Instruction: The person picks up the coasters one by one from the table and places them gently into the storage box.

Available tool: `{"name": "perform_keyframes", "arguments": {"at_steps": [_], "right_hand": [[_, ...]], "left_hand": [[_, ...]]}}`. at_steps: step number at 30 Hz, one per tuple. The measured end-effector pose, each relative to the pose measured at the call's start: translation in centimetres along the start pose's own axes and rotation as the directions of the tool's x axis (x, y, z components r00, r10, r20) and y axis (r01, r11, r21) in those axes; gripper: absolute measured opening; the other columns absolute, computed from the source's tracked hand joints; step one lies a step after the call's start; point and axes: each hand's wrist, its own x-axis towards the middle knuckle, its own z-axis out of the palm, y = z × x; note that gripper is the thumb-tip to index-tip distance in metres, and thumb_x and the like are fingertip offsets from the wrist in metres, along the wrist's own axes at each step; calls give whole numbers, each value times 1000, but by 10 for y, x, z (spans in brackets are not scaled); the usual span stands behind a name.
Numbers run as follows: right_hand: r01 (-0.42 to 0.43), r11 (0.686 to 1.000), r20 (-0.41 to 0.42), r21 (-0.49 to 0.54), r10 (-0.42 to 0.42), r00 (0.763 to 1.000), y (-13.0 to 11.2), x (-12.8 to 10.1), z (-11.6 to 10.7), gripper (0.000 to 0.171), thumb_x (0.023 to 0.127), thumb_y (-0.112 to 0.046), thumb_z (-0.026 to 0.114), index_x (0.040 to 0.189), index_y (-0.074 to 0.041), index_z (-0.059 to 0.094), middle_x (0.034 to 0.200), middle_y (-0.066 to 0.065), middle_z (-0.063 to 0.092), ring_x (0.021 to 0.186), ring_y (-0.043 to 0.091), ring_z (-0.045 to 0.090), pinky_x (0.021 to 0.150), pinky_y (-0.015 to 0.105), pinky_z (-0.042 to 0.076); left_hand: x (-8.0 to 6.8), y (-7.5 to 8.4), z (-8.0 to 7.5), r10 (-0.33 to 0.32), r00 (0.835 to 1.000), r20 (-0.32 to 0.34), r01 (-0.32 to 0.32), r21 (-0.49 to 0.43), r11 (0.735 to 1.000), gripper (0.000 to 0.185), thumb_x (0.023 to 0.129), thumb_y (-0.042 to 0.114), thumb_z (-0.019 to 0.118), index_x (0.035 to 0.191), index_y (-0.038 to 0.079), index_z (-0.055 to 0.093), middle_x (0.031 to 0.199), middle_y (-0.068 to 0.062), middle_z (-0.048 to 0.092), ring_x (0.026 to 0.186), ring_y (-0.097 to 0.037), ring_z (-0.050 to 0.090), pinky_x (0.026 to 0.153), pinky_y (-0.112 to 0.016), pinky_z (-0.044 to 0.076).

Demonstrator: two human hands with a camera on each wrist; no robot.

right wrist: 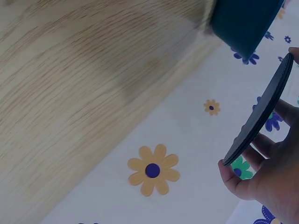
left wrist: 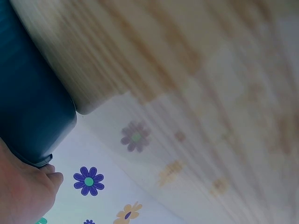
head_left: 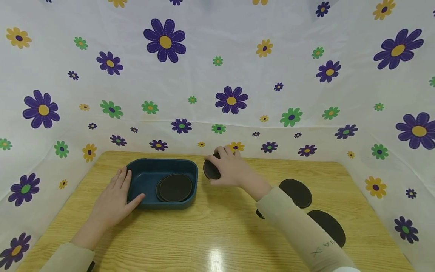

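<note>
My right hand holds a round black coaster by its edge, tilted, just beyond the right side of the blue bin. In the right wrist view the coaster appears nearly edge-on, with thumb and fingers at its rim. The shallow blue bin sits on the table at left. Inside it, toward its right end, a black coaster overlaps another. My left hand rests at the bin's left end, fingers straight along the rim and thumb spread over the front edge.
Two more black coasters lie on the wooden table at right, partly behind my right sleeve. A white flowered cloth stands behind the table and along both sides.
</note>
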Motion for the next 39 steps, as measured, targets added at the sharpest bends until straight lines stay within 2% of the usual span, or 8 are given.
{"name": "perform_keyframes", "arguments": {"at_steps": [9,16,22,27,34,39], "right_hand": [[46,999,31,5,-46,998,-21,10,-2,76,87,-56,69,156,-29,51,151,13,47,135,32,44,98,51,48],[73,997,27,1,-73,997,-38,19,1,75,88,-60,68,156,-32,50,152,11,47,137,30,43,95,47,47],[94,996,37,-9,-93,995,-52,27,7,75,89,-60,68,157,-34,49,155,10,45,138,29,42,97,47,46],[112,993,43,-29,-111,993,-65,33,12,75,89,-61,67,157,-35,48,154,8,45,136,27,42,99,46,46],[145,988,47,-60,-142,989,-80,43,20,75,90,-64,66,157,-36,48,155,7,46,140,25,42,106,49,45],[163,984,60,-66,-159,985,-87,48,23,74,90,-64,66,156,-37,49,155,6,47,140,25,44,103,48,47]], "left_hand": [[0,-1,1,-2,1000,9,2,4,1000,102,104,63,54,165,-12,19,173,-35,16,164,-48,11,135,-59,14],[0,1,0,-11,1000,26,11,4,1000,103,104,63,55,165,-12,19,173,-34,18,164,-48,12,133,-62,18],[-1,-1,2,0,1000,-2,0,-4,1000,101,104,62,55,164,-12,20,172,-35,19,164,-48,13,135,-58,14],[-2,-2,2,4,1000,0,-4,-6,1000,101,105,62,55,164,-12,19,172,-36,18,164,-48,11,135,-59,13],[-1,-1,1,5,1000,1,-5,2,1000,102,105,62,55,164,-13,19,172,-36,18,164,-49,12,133,-63,18],[0,0,1,7,1000,-6,-7,7,1000,101,104,61,56,164,-13,20,172,-36,19,164,-49,13,132,-64,21]]}}
